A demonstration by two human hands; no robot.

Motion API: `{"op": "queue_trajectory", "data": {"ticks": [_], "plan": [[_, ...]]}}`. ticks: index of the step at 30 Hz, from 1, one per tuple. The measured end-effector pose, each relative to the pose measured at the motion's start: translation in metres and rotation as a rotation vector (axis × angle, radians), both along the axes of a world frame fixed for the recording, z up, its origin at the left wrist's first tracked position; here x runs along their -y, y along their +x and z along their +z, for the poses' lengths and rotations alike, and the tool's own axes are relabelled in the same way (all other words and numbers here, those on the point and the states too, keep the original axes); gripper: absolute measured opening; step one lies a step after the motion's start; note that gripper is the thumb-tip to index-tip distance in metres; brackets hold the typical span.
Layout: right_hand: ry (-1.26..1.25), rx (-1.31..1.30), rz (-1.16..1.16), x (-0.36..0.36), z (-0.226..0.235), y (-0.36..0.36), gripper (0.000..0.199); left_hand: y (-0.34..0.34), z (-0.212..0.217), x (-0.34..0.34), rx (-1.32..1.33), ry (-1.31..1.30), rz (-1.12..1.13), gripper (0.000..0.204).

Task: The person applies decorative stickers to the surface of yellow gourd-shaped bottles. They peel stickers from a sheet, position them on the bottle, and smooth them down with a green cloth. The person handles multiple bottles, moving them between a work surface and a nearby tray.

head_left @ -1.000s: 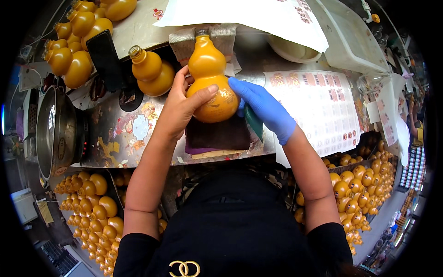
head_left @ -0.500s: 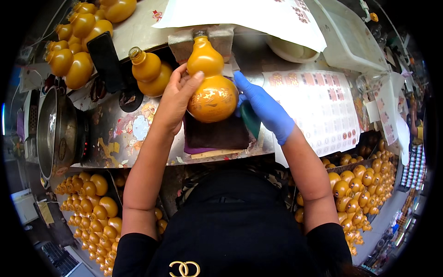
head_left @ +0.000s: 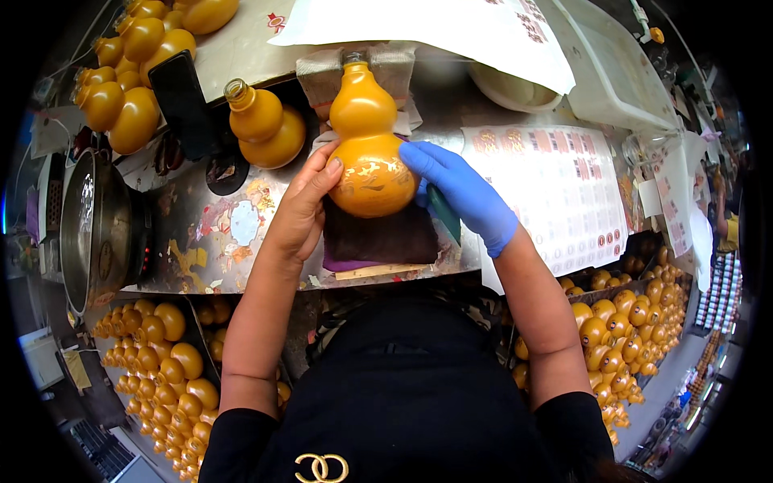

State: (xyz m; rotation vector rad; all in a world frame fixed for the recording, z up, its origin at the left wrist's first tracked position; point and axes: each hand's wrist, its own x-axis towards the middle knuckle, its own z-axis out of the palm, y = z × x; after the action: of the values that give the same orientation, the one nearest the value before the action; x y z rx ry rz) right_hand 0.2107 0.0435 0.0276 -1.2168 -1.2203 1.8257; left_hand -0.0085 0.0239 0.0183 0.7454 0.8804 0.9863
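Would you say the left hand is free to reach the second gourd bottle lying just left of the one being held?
Probably not yet: the left hand steadies the held gourd. The second gourd lies close, unobstructed.

A large white sticker sheet (head_left: pixel 555 193), printed with rows of small red and gold labels, lay on the table right of centre. A white paper sheet (head_left: pixel 435 28) with red print at its corners lay across the far edge. Smaller label sheets (head_left: pixel 672 181) hung at the right. A dark phone screen (head_left: pixel 181 101) lay at upper left.
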Motion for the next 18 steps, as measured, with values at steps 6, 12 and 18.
{"op": "queue_trajectory", "data": {"ticks": [6, 12, 18], "plan": [[-0.185, 0.02, -0.016, -0.002, -0.001, 0.004, 0.06, -0.003, -0.02, -0.001, 0.042, 0.046, 0.033, 0.067], [0.157, 0.145, -0.036, 0.005, -0.016, -0.004, 0.065, 0.001, -0.013, 0.005, -0.208, 0.22, -0.077, 0.084], [0.1, 0.09, -0.027, 0.002, -0.016, -0.001, 0.064, -0.006, -0.021, 0.004, -0.194, 0.182, -0.093, 0.082]]}}
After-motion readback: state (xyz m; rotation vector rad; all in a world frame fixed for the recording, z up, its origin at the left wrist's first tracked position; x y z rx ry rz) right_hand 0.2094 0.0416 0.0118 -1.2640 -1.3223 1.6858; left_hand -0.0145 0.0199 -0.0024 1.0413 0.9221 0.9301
